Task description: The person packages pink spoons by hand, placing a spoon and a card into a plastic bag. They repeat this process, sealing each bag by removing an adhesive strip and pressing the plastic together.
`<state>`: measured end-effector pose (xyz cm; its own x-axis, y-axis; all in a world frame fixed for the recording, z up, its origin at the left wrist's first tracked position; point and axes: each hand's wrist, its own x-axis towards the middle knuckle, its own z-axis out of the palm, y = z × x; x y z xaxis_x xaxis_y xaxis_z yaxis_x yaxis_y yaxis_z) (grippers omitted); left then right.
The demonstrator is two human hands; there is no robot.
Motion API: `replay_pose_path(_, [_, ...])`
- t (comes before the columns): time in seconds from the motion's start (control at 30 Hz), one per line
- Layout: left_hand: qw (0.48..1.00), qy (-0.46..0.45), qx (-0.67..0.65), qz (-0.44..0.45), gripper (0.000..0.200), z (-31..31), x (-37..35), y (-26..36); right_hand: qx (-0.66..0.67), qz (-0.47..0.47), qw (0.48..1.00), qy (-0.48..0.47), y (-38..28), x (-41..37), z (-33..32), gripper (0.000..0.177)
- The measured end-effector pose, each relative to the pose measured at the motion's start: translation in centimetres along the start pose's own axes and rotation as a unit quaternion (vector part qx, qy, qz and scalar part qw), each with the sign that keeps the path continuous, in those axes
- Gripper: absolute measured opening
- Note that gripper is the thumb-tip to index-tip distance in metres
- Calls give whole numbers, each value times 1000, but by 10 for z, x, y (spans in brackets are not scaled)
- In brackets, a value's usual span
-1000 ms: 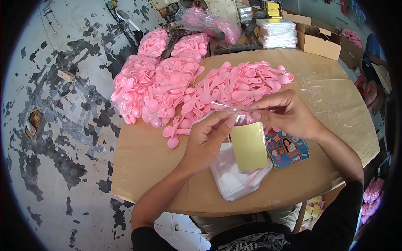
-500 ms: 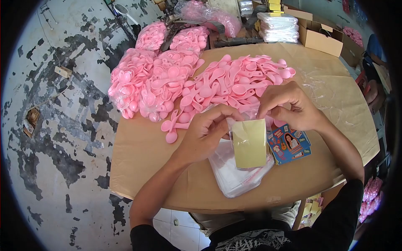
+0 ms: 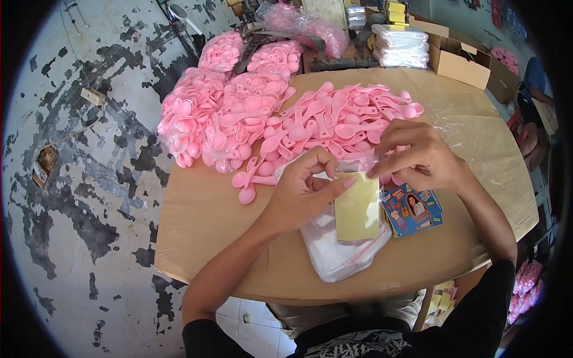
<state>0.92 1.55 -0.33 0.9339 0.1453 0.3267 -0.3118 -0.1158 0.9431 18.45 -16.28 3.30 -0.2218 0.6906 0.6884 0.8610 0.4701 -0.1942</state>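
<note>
Between my hands hangs a small clear plastic bag (image 3: 361, 164) with a pale yellow card (image 3: 357, 209) inside it. My left hand (image 3: 307, 191) pinches the bag's left upper side, thumb lying over the card's top edge. At the bag's upper right corner, the fingertips of my right hand (image 3: 418, 156) are closed on the plastic. Beneath the bag lies a stack of clear plastic bags (image 3: 337, 259). Blue printed cards (image 3: 413, 209) rest on the table just below my right hand. A heap of pink plastic spoons (image 3: 325, 119) spreads beyond both hands.
Bulging bags of pink spoons (image 3: 200, 110) stand at the table's far left. A stack of packed clear bags (image 3: 401, 46) and an open cardboard box (image 3: 459, 59) sit along the back. Brown paper covers the table (image 3: 215, 238). Another person's arm (image 3: 530, 140) shows at the far right.
My left thumb has moved onto the front of the bag, over the card's top. My right hand has shifted slightly downward at the bag's corner. The camera view has moved a little.
</note>
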Motion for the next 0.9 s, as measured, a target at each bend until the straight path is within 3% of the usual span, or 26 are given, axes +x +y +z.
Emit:
replay_pose_path(0.1, [999,17,-38,-18,27,-2,1,2,7,61,991,-123,-11,0,-12,30])
replay_pose_path(0.2, [999,20,-46,-7,33,-6,3,1,15,76,988,-134,-19,5,-31,27])
replay_pose_path(0.23, [999,17,-45,3,38,-8,5,0,-29,134,983,-124,-28,2,-44,26])
replay_pose_path(0.33, [997,47,-51,-24,38,-2,3,8,-67,307,948,47,-24,-47,-56,22])
replay_pose_path(0.37, [998,50,-30,-12,38,-4,4,3,-104,383,918,16,-29,-63,-57,34])
replay_pose_path(0.47, [996,71,-49,-2,39,3,4,3,-167,374,908,-90,-35,-115,-38,54])
replay_pose_path(0.5, [996,75,-40,-3,39,5,4,4,-162,399,870,-239,-40,-120,-36,65])
replay_pose_path(0.6, [996,81,-22,-15,40,9,2,4,-194,386,861,-267,-45,-121,-32,72])
replay_pose_path(0.7, [997,75,-12,10,39,8,3,4,-182,398,868,-233,-45,-125,-36,79])
replay_pose_path(0.9, [997,60,26,37,39,7,0,0,-93,368,925,-16,-38,-136,-47,91])
